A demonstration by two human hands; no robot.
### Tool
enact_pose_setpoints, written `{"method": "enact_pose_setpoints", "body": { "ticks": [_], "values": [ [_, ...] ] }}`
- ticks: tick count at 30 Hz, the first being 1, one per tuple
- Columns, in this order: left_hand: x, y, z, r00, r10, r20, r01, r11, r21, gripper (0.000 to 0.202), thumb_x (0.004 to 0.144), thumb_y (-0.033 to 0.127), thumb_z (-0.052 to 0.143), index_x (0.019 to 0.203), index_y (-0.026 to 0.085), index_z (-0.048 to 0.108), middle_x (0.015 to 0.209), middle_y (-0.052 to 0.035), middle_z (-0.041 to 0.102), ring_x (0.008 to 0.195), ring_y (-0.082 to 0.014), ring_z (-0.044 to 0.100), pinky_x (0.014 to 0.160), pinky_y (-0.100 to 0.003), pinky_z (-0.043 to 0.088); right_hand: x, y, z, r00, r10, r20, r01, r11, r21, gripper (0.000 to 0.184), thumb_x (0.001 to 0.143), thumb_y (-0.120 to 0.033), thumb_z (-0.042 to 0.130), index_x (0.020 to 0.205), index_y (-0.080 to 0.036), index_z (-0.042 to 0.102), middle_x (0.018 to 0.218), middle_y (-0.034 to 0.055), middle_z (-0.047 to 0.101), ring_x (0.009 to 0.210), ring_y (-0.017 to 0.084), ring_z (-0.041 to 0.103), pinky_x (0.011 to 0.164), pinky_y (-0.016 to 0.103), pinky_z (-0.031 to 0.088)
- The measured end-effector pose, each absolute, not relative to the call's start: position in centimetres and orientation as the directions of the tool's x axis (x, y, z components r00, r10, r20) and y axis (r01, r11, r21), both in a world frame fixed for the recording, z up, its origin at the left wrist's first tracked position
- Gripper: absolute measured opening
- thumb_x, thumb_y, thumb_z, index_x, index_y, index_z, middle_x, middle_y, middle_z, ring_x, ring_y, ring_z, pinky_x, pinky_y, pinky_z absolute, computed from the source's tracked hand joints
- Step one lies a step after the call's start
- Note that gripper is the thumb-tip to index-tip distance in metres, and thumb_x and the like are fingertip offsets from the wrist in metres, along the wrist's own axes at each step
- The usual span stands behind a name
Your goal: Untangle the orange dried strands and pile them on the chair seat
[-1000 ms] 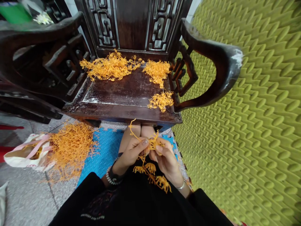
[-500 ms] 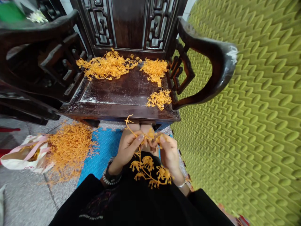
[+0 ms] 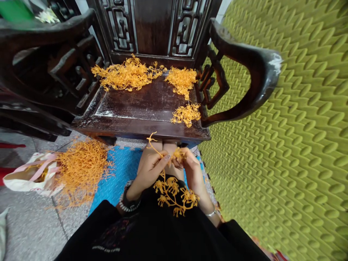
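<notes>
Above my lap, my left hand (image 3: 152, 167) pinches the stem of an orange plastic-looking branch (image 3: 172, 200), whose frilly clusters hang down over my black clothing. The bare stem tip sticks up past my fingers toward the chair. My right hand (image 3: 193, 170) is closed at the fingertips on a small orange flower cluster (image 3: 178, 154) between the two hands. Just where that cluster meets the stem is hidden by my fingers. On the chair seat ahead lie a large pile of orange sprigs (image 3: 130, 74), a smaller pile (image 3: 181, 80) and a little heap of florets (image 3: 187, 114).
A dark carved wooden chair (image 3: 136, 125) stands before me. On the floor at left, a heap of thin orange stems (image 3: 84, 168) spills beside a white bag (image 3: 23, 179) with pink handles. A blue foam mat (image 3: 122, 163) lies below; a green textured cover (image 3: 285, 163) fills the right.
My right fingers have shifted slightly and curled differently around the small cluster. The left hand keeps its pinch on the stem. The whole view has moved a little.
</notes>
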State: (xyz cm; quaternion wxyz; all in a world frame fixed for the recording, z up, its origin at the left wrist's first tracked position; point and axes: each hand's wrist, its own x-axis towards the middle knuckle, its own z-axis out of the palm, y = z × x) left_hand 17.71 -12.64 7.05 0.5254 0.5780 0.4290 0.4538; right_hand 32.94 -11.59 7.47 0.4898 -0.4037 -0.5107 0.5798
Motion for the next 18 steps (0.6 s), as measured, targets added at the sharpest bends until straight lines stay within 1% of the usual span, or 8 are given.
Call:
{"method": "enact_pose_setpoints", "body": {
  "ticks": [2, 3, 6, 9, 11, 13, 16, 18],
  "values": [
    [17.6, -12.6, 7.3, 0.276, 0.958, 0.081, 0.060, -0.102, 0.993, 0.041, 0.096, 0.044, 0.041, 0.066, 0.018, 0.051, 0.058, 0.0027, 0.042, 0.052, -0.0111, 0.038, 0.051, -0.025, 0.028, 32.8, -11.6, 7.6, -0.247, 0.969, 0.001, -0.141, -0.035, -0.989, 0.038, 0.091, -0.051, 0.045, 0.069, -0.021, 0.050, 0.061, -0.0027, 0.039, 0.055, 0.012, 0.037, 0.053, 0.027, 0.035],
    [17.5, -12.6, 7.4, 0.292, 0.953, 0.083, 0.069, -0.107, 0.992, 0.042, 0.096, 0.044, 0.041, 0.065, 0.018, 0.050, 0.057, 0.0028, 0.041, 0.052, -0.0109, 0.038, 0.050, -0.025, 0.028, 32.8, -11.6, 7.7, -0.269, 0.963, -0.018, -0.116, -0.051, -0.992, 0.040, 0.090, -0.053, 0.048, 0.067, -0.020, 0.048, 0.061, -0.0027, 0.040, 0.054, 0.012, 0.038, 0.053, 0.026, 0.035],
    [17.4, -12.7, 7.7, 0.301, 0.950, 0.086, 0.034, -0.101, 0.994, 0.043, 0.096, 0.044, 0.040, 0.063, 0.018, 0.048, 0.058, 0.0028, 0.044, 0.052, -0.0103, 0.038, 0.051, -0.025, 0.030, 32.8, -11.6, 8.4, -0.322, 0.942, -0.093, -0.096, -0.130, -0.987, 0.040, 0.086, -0.052, 0.055, 0.065, -0.020, 0.048, 0.059, -0.0033, 0.042, 0.052, 0.010, 0.039, 0.050, 0.025, 0.032],
    [17.5, -12.9, 7.7, 0.326, 0.944, 0.062, -0.073, -0.040, 0.997, 0.044, 0.096, 0.044, 0.040, 0.062, 0.018, 0.049, 0.056, 0.0018, 0.047, 0.050, -0.0101, 0.037, 0.050, -0.025, 0.029, 32.9, -11.9, 9.0, -0.376, 0.916, -0.139, -0.164, -0.213, -0.963, 0.042, 0.087, -0.050, 0.054, 0.060, -0.019, 0.046, 0.053, -0.0048, 0.038, 0.046, 0.008, 0.035, 0.046, 0.024, 0.026],
    [17.8, -13.1, 7.4, 0.367, 0.929, 0.036, -0.175, 0.031, 0.984, 0.045, 0.095, 0.046, 0.040, 0.062, 0.018, 0.048, 0.052, 0.0013, 0.048, 0.048, -0.0104, 0.039, 0.049, -0.026, 0.028, 32.9, -12.2, 9.3, -0.405, 0.898, -0.173, -0.212, -0.276, -0.938, 0.042, 0.086, -0.049, 0.054, 0.058, -0.019, 0.045, 0.051, -0.0055, 0.035, 0.043, 0.008, 0.037, 0.045, 0.024, 0.025],
    [18.3, -13.3, 7.1, 0.420, 0.908, 0.016, -0.293, 0.119, 0.949, 0.047, 0.094, 0.051, 0.040, 0.061, 0.019, 0.046, 0.049, 0.0005, 0.049, 0.046, -0.0114, 0.044, 0.049, -0.026, 0.029, 32.9, -12.4, 9.5, -0.410, 0.888, -0.208, -0.253, -0.329, -0.910, 0.042, 0.083, -0.048, 0.056, 0.055, -0.020, 0.043, 0.049, -0.0062, 0.033, 0.041, 0.008, 0.037, 0.043, 0.024, 0.025],
    [19.1, -13.6, 6.8, 0.488, 0.873, 0.008, -0.432, 0.233, 0.871, 0.051, 0.089, 0.059, 0.042, 0.057, 0.020, 0.041, 0.043, -0.0004, 0.050, 0.040, -0.0127, 0.049, 0.043, -0.025, 0.028, 32.8, -12.6, 9.3, -0.407, 0.885, -0.224, -0.325, -0.370, -0.870, 0.046, 0.076, -0.049, 0.062, 0.049, -0.020, 0.039, 0.044, -0.0076, 0.029, 0.037, 0.006, 0.026, 0.039, 0.022, 0.020],
    [19.5, -13.6, 6.8, 0.536, 0.844, 0.006, -0.462, 0.287, 0.839, 0.054, 0.085, 0.064, 0.045, 0.054, 0.020, 0.037, 0.038, 0.0004, 0.047, 0.036, -0.0124, 0.049, 0.038, -0.023, 0.025, 32.6, -12.6, 8.8, -0.446, 0.871, -0.206, -0.405, -0.401, -0.822, 0.048, 0.074, -0.047, 0.064, 0.045, -0.021, 0.037, 0.039, -0.0085, 0.026, 0.035, 0.005, 0.019, 0.036, 0.021, 0.015]
  ]
}}
